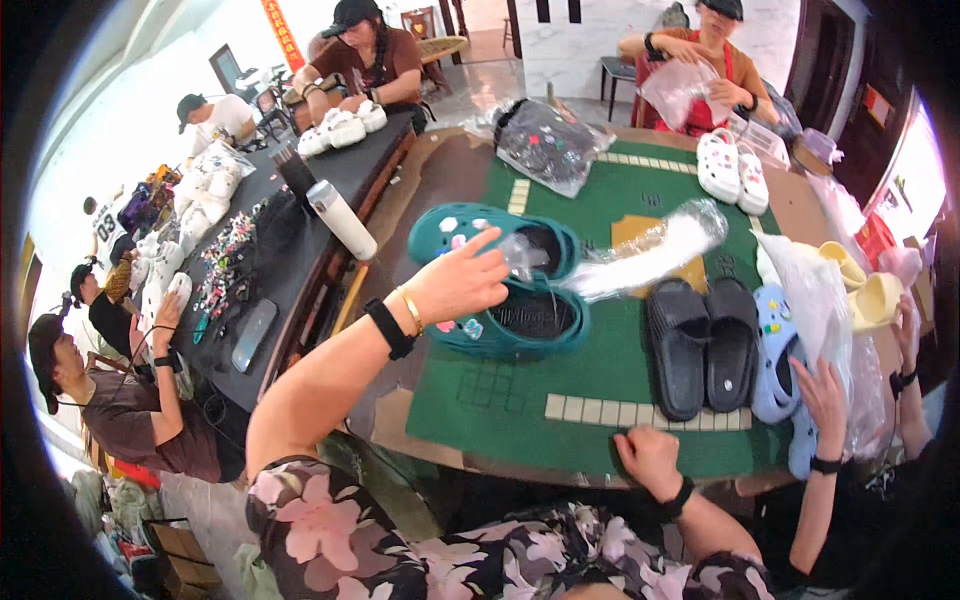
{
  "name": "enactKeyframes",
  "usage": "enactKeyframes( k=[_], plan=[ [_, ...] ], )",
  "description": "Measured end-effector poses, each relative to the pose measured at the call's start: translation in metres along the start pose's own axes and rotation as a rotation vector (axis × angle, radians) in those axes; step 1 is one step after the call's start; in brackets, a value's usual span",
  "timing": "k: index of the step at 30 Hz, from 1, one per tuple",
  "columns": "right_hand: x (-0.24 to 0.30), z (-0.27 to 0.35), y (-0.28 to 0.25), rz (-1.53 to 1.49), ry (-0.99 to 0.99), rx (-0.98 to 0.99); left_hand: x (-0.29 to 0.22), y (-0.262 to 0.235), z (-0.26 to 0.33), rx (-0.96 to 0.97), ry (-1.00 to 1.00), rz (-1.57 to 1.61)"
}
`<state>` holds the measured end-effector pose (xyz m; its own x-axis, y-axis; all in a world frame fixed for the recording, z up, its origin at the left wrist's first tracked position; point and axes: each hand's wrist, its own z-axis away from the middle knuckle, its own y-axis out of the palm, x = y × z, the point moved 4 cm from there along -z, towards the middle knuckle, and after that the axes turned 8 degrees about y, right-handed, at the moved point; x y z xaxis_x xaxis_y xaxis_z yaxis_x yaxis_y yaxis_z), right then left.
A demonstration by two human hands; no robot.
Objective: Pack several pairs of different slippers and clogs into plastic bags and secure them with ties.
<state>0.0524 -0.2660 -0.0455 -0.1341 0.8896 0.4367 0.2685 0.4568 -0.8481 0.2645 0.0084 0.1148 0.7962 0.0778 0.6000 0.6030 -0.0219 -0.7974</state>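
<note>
Two teal clogs [470, 345] with colourful charms lie side by side on the green mat, toes to the left. My left hand [462, 275] reaches over the farther clog, its fingertips closed at a small clear plastic piece [524, 257] by that clog's opening. From the clogs a long clear plastic wrap [660, 255] stretches to the right. At the table's near edge my right hand [648, 460] rests as a fist, with nothing visible in it. Just beyond it stands a pair of black slides [705, 350].
Another person's hand [822, 395] touches a blue clog [775, 350] and plastic at right. White clogs [735, 170] and a bagged dark pair [550, 145] lie farther back. A white bottle [342, 220] stands on the black table at left, where several people work.
</note>
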Motion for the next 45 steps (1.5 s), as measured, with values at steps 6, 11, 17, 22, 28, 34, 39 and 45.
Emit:
enactKeyframes(
  k=[6, 11, 17, 22, 28, 34, 39, 45],
  plan=[
    [-0.013, -0.016, -0.009, -0.710, 0.389, 0.042, -0.092, -0.024, -0.019, -0.066, 0.110, 0.093],
    [0.009, -0.036, -0.039, -0.612, 0.195, -0.133, -0.109, -0.020, 0.010, -0.103, -0.343, 0.602],
    [0.041, -0.082, -0.050, -0.330, -0.083, -0.257, -0.165, -0.012, 0.014, -0.341, -1.132, 0.814],
    [0.065, -0.113, -0.005, -0.111, -0.056, -0.116, -0.186, 0.013, 0.014, -0.287, -1.252, 0.728],
    [0.057, -0.114, 0.006, -0.241, -0.057, -0.143, -0.166, 0.017, 0.011, -0.311, -0.972, 0.851],
    [0.057, -0.083, -0.085, -0.833, -0.026, -0.020, -0.155, 0.021, 0.001, -0.368, -0.927, 0.861],
    [0.018, -0.080, -0.120, -0.780, 0.161, 0.052, -0.160, 0.021, 0.013, -0.327, -0.954, 0.829],
    [-0.021, -0.059, -0.102, -0.797, 0.225, 0.412, -0.161, 0.023, 0.007, -0.339, -0.957, 0.846]
  ],
)
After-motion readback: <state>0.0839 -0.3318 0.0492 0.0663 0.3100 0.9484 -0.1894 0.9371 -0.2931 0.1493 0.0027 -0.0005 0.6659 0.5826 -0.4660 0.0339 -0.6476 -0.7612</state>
